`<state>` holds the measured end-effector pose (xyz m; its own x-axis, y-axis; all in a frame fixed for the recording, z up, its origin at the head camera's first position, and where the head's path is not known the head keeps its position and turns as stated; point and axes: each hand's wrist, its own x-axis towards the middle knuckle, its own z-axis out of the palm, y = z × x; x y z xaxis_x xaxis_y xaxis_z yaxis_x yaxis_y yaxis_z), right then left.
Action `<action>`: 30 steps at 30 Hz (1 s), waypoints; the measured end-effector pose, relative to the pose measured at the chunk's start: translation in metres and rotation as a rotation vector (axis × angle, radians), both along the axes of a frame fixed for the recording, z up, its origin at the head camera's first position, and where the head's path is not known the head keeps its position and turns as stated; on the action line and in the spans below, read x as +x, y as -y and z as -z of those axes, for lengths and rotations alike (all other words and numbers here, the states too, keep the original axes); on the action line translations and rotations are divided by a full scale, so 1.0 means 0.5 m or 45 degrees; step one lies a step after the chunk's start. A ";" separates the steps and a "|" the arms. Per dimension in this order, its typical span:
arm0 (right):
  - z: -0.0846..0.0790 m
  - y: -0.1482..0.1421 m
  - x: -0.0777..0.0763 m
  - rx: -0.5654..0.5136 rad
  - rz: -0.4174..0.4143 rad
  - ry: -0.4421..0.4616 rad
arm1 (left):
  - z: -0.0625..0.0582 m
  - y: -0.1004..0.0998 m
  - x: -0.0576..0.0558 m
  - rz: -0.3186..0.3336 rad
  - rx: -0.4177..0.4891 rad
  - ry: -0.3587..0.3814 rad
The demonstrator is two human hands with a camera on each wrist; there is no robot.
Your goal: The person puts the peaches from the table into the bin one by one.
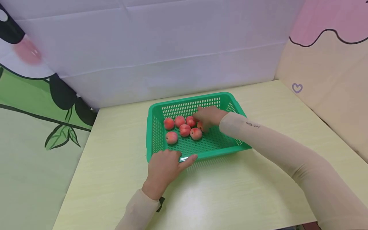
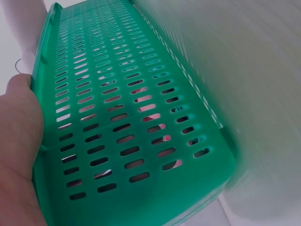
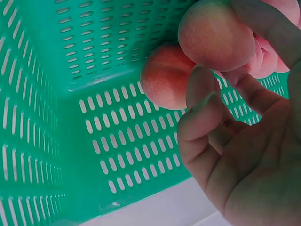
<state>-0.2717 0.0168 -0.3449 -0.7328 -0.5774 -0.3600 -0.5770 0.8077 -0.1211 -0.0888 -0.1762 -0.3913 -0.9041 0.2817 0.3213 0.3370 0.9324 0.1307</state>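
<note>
A green perforated plastic basket (image 1: 218, 151) stands on the table with several red-pink peaches (image 1: 171, 137) inside, mostly toward its left and middle. My left hand (image 1: 164, 167) grips the near rim at the left, thumb lying along it; in the left wrist view the basket wall (image 2: 117, 197) fills the middle. My right hand (image 1: 211, 115) reaches over the basket's right side into it. In the right wrist view, curled fingers of the right hand (image 3: 254, 160) pinch a peach (image 3: 216, 35), and another peach (image 3: 167, 75) sits just beside it. The head view partly hides the held peach.
The pale wooden table (image 1: 109, 179) extends around the basket. A white cloth wall (image 1: 172, 41) rises behind it, with printed cloth at the left and a beige one (image 1: 330, 89) at the right.
</note>
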 end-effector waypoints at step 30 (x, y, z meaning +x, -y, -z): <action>-0.068 -0.090 0.016 -0.279 0.100 -0.099 | -0.002 0.002 0.000 -0.004 -0.001 0.047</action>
<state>-0.2635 0.0616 -0.3109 -0.7993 -0.5754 -0.1731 -0.5276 0.8099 -0.2562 -0.0888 -0.1774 -0.3901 -0.9162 0.2793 0.2874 0.3293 0.9334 0.1426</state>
